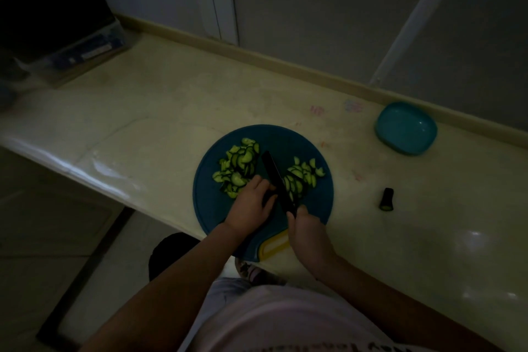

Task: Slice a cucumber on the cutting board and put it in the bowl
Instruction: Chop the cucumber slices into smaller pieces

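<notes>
Blue round board point(210, 198) — thin half-moon slices point(238, 164)

board point(208, 194): round, dark blue, yellow tab at near edge, flat on the counter.
Cucumber slices: thin green half-moons with dark skin, two loose piles on the board: left pile point(237, 168), right pile point(303, 176).
knife point(274, 177): black blade, between the piles.
stub point(386, 199): dark cucumber end, right of the board.
bowl point(405, 128): teal, upright, far right, well apart.
</notes>
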A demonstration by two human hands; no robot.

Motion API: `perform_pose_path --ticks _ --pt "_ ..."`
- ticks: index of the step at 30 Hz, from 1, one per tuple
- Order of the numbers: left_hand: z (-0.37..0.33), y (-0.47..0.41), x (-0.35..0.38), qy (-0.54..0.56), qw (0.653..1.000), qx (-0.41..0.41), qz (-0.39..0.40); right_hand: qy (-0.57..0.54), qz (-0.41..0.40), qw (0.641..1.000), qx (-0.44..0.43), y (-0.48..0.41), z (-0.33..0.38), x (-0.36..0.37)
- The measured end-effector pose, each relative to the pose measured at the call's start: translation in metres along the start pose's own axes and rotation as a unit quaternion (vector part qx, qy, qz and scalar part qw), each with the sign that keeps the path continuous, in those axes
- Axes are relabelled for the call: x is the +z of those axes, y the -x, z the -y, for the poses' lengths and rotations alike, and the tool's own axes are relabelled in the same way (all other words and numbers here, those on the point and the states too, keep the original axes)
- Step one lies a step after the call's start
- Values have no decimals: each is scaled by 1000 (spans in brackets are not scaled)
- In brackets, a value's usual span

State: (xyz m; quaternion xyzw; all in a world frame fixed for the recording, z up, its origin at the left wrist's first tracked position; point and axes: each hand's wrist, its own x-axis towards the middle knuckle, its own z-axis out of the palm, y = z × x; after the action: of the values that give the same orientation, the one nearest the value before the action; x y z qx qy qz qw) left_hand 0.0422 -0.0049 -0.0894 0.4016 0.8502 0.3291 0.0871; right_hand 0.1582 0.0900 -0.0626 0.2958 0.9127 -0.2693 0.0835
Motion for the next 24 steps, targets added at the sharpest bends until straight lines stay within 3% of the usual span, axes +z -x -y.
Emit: perform_pose_path --ticks 11,24 --pt "-1 5 1 -2 1000 -3 4 -56 6 998 4 0 -9 -10" --pt "-2 3 1 -30 1000 1 -9 -38 -8 999 -25 6 -8 -12"
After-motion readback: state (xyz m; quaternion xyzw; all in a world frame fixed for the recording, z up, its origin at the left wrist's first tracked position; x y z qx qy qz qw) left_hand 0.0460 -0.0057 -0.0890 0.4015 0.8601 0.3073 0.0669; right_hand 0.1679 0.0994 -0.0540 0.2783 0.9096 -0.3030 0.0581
